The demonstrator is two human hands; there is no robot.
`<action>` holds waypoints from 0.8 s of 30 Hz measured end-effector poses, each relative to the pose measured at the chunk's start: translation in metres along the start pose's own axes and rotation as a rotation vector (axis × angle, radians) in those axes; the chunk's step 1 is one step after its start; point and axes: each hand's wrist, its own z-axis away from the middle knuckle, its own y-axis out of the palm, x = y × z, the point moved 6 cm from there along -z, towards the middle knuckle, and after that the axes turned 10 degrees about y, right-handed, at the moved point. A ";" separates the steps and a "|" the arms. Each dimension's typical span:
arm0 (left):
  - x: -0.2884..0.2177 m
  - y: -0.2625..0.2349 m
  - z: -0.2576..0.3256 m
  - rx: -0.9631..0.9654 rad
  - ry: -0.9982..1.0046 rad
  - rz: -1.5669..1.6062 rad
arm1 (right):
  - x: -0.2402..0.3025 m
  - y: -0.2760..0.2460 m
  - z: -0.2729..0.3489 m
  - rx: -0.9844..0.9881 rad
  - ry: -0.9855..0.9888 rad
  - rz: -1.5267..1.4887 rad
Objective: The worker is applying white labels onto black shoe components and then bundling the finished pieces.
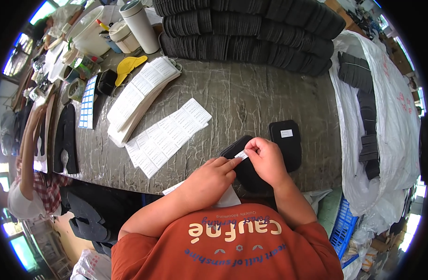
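A small white label point(242, 155) lies over a dark rounded pad point(255, 181) near the table's front edge, and my right hand point(267, 161) pinches its end between thumb and fingertips. My left hand point(213, 179) is closed, its index fingertip against the label's other end. White sheet paper point(229, 198) shows below that hand, seemingly held in it; its fingers and my arm cover most of the sheet. Just right of my right hand lies a second black pad point(288, 151) with a white label point(286, 133) stuck near its top.
Printed label sheets point(169, 135) and a thick sheet stack point(141, 93) lie to the left. Dark pads rise in rows point(246, 39) at the back. A white sack point(386, 107) of black pieces stands right. A white bottle point(140, 28) stands back left; another person's arm point(30, 140) shows far left.
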 end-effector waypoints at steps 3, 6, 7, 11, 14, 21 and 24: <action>0.001 0.010 -0.003 0.058 -0.003 -0.092 | 0.002 0.000 0.000 0.010 -0.017 0.047; 0.000 0.014 -0.005 0.071 -0.014 -0.141 | 0.001 -0.002 0.001 -0.008 0.157 0.060; 0.000 0.013 -0.007 0.071 -0.013 -0.141 | 0.000 -0.001 0.000 -0.010 0.157 0.060; 0.001 0.013 -0.019 0.062 -0.019 -0.179 | 0.000 -0.012 0.000 -0.267 -0.113 0.186; 0.004 0.013 -0.021 0.055 -0.022 -0.179 | 0.001 -0.012 -0.002 -0.226 -0.102 0.130; 0.019 0.004 0.002 -0.152 -0.001 0.195 | -0.019 -0.039 -0.015 -0.114 -0.056 -0.043; 0.028 -0.009 0.005 -0.263 -0.115 0.397 | -0.028 -0.087 -0.017 -0.371 -0.017 0.085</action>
